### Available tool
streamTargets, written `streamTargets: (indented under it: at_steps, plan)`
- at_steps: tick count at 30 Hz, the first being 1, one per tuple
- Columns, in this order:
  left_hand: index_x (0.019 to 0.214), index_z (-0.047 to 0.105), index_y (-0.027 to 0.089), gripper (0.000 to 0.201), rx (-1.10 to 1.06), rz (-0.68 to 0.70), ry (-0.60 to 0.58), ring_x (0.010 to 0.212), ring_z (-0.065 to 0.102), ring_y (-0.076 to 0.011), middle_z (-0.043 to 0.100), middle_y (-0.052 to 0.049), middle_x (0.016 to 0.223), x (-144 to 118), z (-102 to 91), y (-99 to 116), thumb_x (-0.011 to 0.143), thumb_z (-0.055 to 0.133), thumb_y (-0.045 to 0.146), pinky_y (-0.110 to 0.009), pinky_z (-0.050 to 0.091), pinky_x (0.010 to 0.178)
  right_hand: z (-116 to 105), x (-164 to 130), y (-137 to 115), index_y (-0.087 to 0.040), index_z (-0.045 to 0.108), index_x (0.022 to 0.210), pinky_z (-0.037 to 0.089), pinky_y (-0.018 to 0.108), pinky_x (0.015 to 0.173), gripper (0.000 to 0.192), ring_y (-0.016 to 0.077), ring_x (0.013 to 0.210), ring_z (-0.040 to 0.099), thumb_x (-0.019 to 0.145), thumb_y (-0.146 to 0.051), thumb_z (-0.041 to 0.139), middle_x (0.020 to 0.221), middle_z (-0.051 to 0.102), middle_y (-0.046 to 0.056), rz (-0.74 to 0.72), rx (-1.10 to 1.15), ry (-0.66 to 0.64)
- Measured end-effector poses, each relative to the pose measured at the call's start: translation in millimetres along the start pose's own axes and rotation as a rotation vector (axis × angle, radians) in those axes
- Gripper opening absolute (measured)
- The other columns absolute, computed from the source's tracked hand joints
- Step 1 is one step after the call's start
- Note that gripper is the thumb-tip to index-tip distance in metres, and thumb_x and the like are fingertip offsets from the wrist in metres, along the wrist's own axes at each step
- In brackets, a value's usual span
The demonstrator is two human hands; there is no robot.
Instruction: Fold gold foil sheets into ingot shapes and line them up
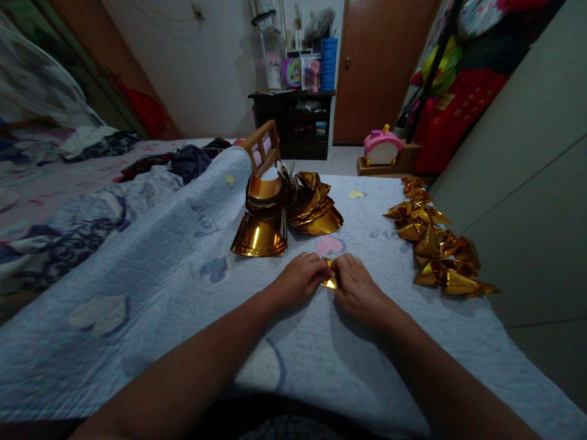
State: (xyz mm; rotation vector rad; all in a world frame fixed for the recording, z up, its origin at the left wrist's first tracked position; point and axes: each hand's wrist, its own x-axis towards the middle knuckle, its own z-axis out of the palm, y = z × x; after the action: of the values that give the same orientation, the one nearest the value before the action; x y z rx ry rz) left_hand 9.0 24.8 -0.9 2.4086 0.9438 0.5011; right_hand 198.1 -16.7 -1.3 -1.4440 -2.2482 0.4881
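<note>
Both hands meet low over the pale blue quilt [151, 269], knuckles up, pressing a small piece of gold paper [330, 280] between them. The left hand [300, 278] has its fingers curled in tight against the paper's left side; the right hand [358, 287] does the same from the other side, fingertips pinched on the foil. Only a narrow wedge of the gold paper shows in the gap, so its full shape is hidden; the part that shows runs roughly away from the person, its lower tip pointing back toward them. It lies on the quilt, just in front of a pink patch [330, 245].

Beyond the hands stands a fanned stack of gold sheets [284, 214], curved and leaning to the left and right. Well to the right, a row of folded gold pieces [435, 241] runs along the quilt's edge. A dark cabinet [293, 122] stands at the far wall beside a brown door [380, 67].
</note>
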Motion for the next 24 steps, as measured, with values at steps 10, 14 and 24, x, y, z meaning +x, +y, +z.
streamTargets:
  at_steps: [10, 14, 24]
  plan:
    - [0.093, 0.066, 0.020, 0.013, -0.117, 0.105, 0.003, 0.100, 0.055, -0.0208, 0.061, -0.005, 0.097, -8, -10.2, 4, 0.086, 0.060, 0.011, -0.035, 0.045, 0.091, -23, 1, 7, -0.024, 0.041, 0.082, 0.045, 0.032, 0.074, 0.030, 0.0205, 0.085, 0.052, 0.063, -0.002, 0.048, 0.090, 0.052, 0.004, -0.031, 0.175, -0.079]
    - [0.096, 0.068, 0.021, 0.011, -0.102, 0.103, 0.004, 0.101, 0.056, -0.0210, 0.061, -0.006, 0.100, -9, -9.4, 3, 0.089, 0.061, 0.015, -0.036, 0.047, 0.093, -24, 2, 10, -0.023, 0.044, 0.079, 0.045, 0.031, 0.074, 0.027, 0.0182, 0.083, 0.053, 0.067, 0.001, 0.045, 0.091, 0.052, 0.004, -0.033, 0.200, -0.048]
    - [0.099, 0.070, 0.018, 0.011, -0.026, 0.142, 0.071, 0.099, 0.058, -0.0222, 0.066, -0.009, 0.100, -7, -4.5, 1, 0.091, 0.063, 0.019, -0.037, 0.048, 0.091, -15, 0, 6, -0.021, 0.053, 0.089, 0.046, 0.037, 0.081, 0.015, 0.0233, 0.091, 0.052, 0.079, -0.013, 0.061, 0.096, 0.055, 0.008, -0.097, 0.036, 0.005]
